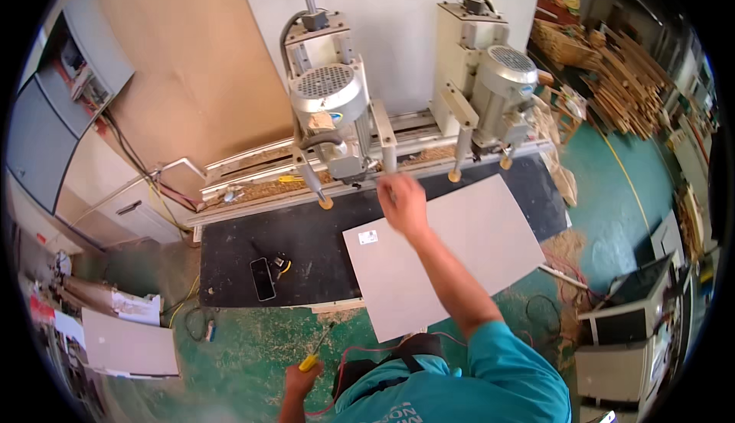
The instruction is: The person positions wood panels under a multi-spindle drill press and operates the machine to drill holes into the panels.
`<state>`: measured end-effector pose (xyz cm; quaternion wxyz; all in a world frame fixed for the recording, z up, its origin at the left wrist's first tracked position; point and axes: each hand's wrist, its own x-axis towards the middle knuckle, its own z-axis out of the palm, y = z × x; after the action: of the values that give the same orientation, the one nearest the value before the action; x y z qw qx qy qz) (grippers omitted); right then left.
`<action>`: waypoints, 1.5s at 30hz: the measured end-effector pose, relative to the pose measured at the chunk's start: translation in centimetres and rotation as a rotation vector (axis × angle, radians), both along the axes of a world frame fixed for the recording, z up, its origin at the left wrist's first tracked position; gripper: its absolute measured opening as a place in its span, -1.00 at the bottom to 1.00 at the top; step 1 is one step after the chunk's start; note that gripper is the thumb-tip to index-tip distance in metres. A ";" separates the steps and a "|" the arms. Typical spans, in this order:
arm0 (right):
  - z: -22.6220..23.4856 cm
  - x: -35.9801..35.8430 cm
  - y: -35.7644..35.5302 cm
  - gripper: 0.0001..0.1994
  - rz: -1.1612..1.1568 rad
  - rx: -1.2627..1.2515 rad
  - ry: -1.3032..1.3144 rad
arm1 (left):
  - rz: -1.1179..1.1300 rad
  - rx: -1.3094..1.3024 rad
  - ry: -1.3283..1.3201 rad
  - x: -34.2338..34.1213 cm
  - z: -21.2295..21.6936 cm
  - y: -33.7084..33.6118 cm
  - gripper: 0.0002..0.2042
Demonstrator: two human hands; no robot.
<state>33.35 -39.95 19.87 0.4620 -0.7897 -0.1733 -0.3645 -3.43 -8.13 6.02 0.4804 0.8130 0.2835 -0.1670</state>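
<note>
My right hand (403, 202) reaches forward over the far edge of a grey flat panel (452, 251) that lies on the black machine table (291, 243). The hand is blurred, close under the left drill head (329, 105); whether it grips anything is unclear. My left hand (302, 379) hangs low by my waist, closed around a screwdriver with a yellow handle (310, 360), its shaft pointing up and right. A second motor head (498, 90) stands to the right on the same rail.
A black phone (262, 278) and a small yellow-and-black item (280, 264) lie on the table. Sawdust covers the rail and green floor. Grey panels (130, 342) lean at lower left, stacked timber (620, 78) at upper right, a cabinet (628, 320) at right.
</note>
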 end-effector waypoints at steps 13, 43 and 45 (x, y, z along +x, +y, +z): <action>8.5 11.3 4.9 -0.72 -0.117 -0.225 -0.566 | 0.121 -0.416 -0.329 11.5 1.9 -9.7 -0.76; -12.5 -33.7 15.3 -0.61 -0.426 1.226 1.356 | -0.669 0.372 -0.797 47.1 -17.7 -7.0 -0.89; -12.6 -34.1 15.5 -0.64 -0.736 1.352 1.242 | -0.701 0.382 -0.864 46.9 -17.7 -6.5 -0.86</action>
<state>-0.75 -24.44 7.29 0.6824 -0.4153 0.6009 -0.0287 43.50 -14.65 -11.69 0.3135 0.9247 -0.1986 0.0846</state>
